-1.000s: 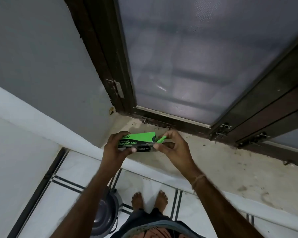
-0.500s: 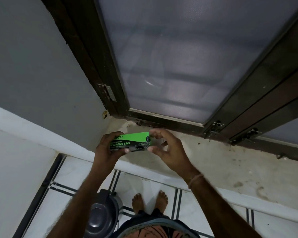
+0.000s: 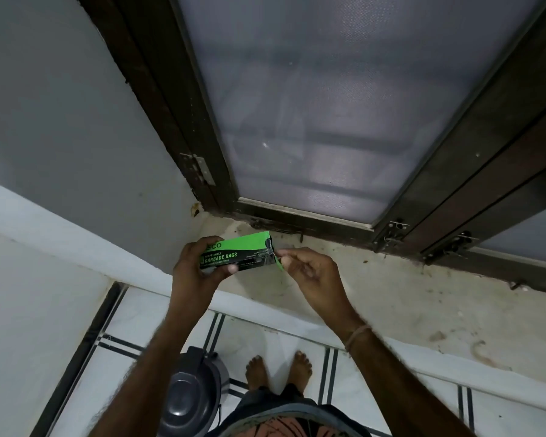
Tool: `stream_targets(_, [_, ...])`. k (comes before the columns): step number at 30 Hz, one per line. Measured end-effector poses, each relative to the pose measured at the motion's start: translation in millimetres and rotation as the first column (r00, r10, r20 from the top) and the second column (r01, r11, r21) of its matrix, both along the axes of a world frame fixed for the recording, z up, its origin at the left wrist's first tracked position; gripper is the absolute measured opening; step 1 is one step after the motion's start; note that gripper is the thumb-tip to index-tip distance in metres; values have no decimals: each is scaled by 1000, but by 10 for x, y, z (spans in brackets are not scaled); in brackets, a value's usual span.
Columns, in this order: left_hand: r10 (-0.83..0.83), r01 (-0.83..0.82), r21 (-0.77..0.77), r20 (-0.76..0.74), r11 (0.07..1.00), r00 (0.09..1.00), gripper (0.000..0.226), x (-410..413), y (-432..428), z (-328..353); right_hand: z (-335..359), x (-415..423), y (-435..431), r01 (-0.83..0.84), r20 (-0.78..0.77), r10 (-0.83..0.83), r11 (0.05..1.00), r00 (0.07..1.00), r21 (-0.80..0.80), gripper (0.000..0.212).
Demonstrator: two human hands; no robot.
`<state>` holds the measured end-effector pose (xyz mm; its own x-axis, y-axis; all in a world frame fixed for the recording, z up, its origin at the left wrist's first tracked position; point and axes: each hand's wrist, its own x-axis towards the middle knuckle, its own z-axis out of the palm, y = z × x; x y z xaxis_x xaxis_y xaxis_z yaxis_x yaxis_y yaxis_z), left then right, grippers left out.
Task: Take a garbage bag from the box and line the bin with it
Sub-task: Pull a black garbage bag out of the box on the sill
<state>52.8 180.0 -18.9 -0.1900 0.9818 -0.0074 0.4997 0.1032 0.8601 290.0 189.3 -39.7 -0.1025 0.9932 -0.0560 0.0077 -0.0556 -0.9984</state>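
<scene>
The green and black box of garbage bags is held in the air over the stained window ledge, lying roughly level with its printed face turned up toward the camera. The left hand clasps its left end, thumb along the near edge and fingers wrapped behind. At the box's right end the right hand pinches the opened green flap between thumb and forefinger, the other fingers curled loosely into the palm; whether any bag material is caught in that pinch cannot be told. Both forearms rise from the bottom of the frame and converge on the box, and a thread band circles the right wrist. Down on the tiled floor, the dark lidded bin stands just left of the person's bare feet, well below the box. Compared with half a second earlier, the right hand has shifted from cupping the end of the box to gripping the flap, which now stands open, while the left hand's hold is unchanged.
</scene>
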Motion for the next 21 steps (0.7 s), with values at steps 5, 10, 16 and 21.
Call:
stream_targets(5, [-52,56,33,-110,998,993,56,46,18,125,-50,-20,-2,-26,-30,23,995,999,-93,39])
stream_targets(10, [-148,174,55,-315,983,937,56,136,82,417,-75,-6,-13,-95,-200,50,970,978,-222,41])
stream_targets(16, [-275,340,19,-546,940,792,58,244,147,728,-61,-13,13,-220,-433,43,904,900,-367,52])
stream_targets(21, [-306,351,45,-397,935,865,56,96,171,671,-64,-63,49,-239,-543,-21,883,839,-403,48])
